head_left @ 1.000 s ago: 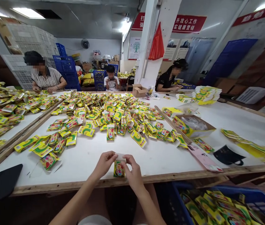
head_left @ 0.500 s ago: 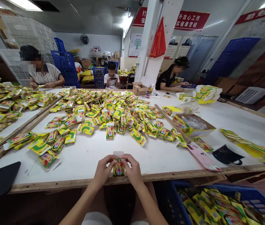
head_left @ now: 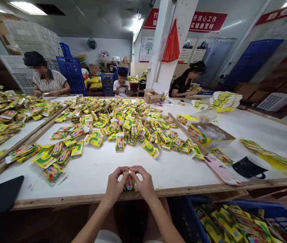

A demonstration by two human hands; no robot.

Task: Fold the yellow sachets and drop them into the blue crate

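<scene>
A small yellow-green printed box (head_left: 129,185) stands at the near table edge between my two hands. My left hand (head_left: 116,180) grips it from the left, thumb and fingers pinched together near its top. From the right, my right hand (head_left: 142,180) pinches the same top end, so the fingertips of both hands meet there. The fingers hide the box's upper flap. Beyond my hands lies a big heap of similar small boxes (head_left: 119,141), several with white end flaps sticking out.
A blue crate (head_left: 191,212) of boxes sits below the table at right. On the table are a black mug (head_left: 247,167), a pink printed item (head_left: 221,170), an open carton (head_left: 221,143) and a dark flat object (head_left: 2,192). Wooden strips (head_left: 187,133) divide the tabletop. Three people sit beyond.
The white flap that stuck up above the box is now covered by my fingertips, which have come together over the top. The person at right has raised their hands.
</scene>
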